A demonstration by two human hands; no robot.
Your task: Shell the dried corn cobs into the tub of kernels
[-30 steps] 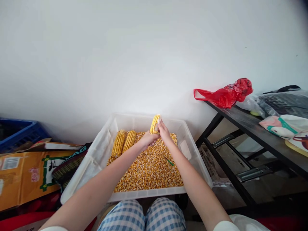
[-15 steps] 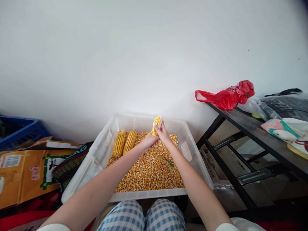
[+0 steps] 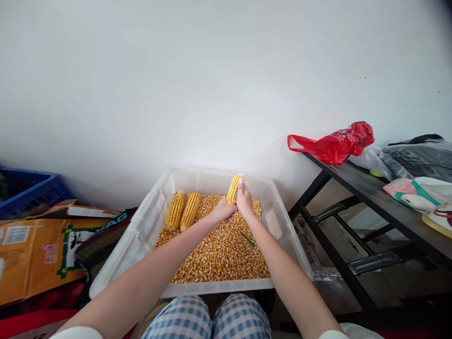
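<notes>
Both hands grip one yellow corn cob (image 3: 232,189), tilted upward over a clear plastic bin (image 3: 141,235). My left hand (image 3: 224,208) is closed round its lower end. My right hand (image 3: 244,198) is closed on its right side, with the thumb up near the top end. Loose corn kernels (image 3: 219,259) cover the bin's floor below. Two whole corn cobs, one at the far left (image 3: 174,212) and one beside it (image 3: 190,210), lie on the kernels. A thin green object (image 3: 249,240) rests among the kernels to the right.
To the right stands a black table (image 3: 370,190) with a red plastic bag (image 3: 339,143) on its corner. An orange cardboard box (image 3: 31,259) and a blue crate (image 3: 35,190) are at the left. Behind the bin rises a white wall (image 3: 212,84).
The held cob and both hands have shifted slightly to the right. My right thumb has moved from low on the cob up to near its top end.
</notes>
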